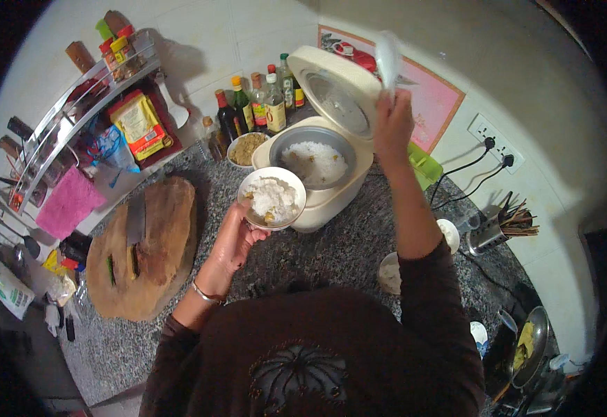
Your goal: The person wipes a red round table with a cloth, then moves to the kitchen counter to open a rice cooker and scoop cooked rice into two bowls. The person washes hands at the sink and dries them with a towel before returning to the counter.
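My left hand (238, 237) holds a white bowl (302, 200) from below and the side; cooked rice (275, 199) with yellowish pieces fills it. The bowl is in front of an open rice cooker (329, 206) and overlaps its near left edge in this view. More white rice (316, 161) lies in the cooker's grey inner pot (350, 161). My right hand (395, 122) is raised beside the cooker's upright lid (308, 60), closed on a whitish rice paddle (387, 57), whose blade points up and looks blurred.
A round wooden chopping board (162, 229) bears a cleaver (136, 219) and a green chilli (110, 270). Bottles (276, 112) and a bowl of brown food (249, 149) stand behind. To the right are bowls (389, 273), a metal chopstick holder (483, 241), plugged cords and a pan (541, 333).
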Motion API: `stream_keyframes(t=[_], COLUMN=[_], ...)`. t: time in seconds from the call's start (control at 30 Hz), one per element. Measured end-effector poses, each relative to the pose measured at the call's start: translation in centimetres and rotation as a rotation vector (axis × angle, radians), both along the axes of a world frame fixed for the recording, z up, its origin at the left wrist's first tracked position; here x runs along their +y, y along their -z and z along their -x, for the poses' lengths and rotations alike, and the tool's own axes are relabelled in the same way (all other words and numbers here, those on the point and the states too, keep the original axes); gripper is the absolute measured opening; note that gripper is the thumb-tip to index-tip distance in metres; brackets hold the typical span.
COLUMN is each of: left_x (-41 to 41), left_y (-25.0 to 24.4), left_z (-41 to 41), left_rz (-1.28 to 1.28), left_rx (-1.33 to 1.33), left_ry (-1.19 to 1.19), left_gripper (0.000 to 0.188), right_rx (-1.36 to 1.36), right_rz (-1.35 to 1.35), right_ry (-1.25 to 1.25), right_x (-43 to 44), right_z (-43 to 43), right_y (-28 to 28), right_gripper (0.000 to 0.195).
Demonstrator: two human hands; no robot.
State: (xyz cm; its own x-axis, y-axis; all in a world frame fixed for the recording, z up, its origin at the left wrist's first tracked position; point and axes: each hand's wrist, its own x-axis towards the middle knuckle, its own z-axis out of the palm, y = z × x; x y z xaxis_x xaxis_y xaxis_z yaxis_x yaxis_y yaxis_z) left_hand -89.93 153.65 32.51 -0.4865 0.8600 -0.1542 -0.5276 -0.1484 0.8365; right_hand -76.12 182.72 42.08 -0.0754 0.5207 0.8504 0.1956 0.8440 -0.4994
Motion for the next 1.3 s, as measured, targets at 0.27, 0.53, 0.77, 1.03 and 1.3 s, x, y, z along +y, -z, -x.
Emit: stream_keyframes(t=[0.27,0.53,0.77,1.03,1.3], left_x=[-4.5,-7.4,-7.4,-7.4,-8.9], left_y=[3.7,9.7,14.2,17.5,18.7], left_z=[0.2,1.1,3.5,5.3,5.3], left_rz=[0.013,0.052,0.072,0.148,0.105], left_rx=[-0.046,-0.093,-0.166,-0.244,-0.306], left_ry=[-0.113,-0.175,-0.121,-0.157,-0.210], left_gripper=[0.044,0.041,0.042,0.043,0.048], right_rx=[-0.344,-0.429,-0.532,-0.623,-1.002], right_rz=[-0.376,-0.292,-0.243,0.214,0.274], right_ry=[-0.210,-0.344,-0.256,-0.575,-0.676], right_x=[-8.4,-10.5,-10.9,-19.8,-26.0], right_z=[0.4,0.0,0.2,10.2,22.6], right_y=[9.7,14.1,13.2,10.8,16.3], right_gripper=[0.045,0.046,0.025,0.018,0.026])
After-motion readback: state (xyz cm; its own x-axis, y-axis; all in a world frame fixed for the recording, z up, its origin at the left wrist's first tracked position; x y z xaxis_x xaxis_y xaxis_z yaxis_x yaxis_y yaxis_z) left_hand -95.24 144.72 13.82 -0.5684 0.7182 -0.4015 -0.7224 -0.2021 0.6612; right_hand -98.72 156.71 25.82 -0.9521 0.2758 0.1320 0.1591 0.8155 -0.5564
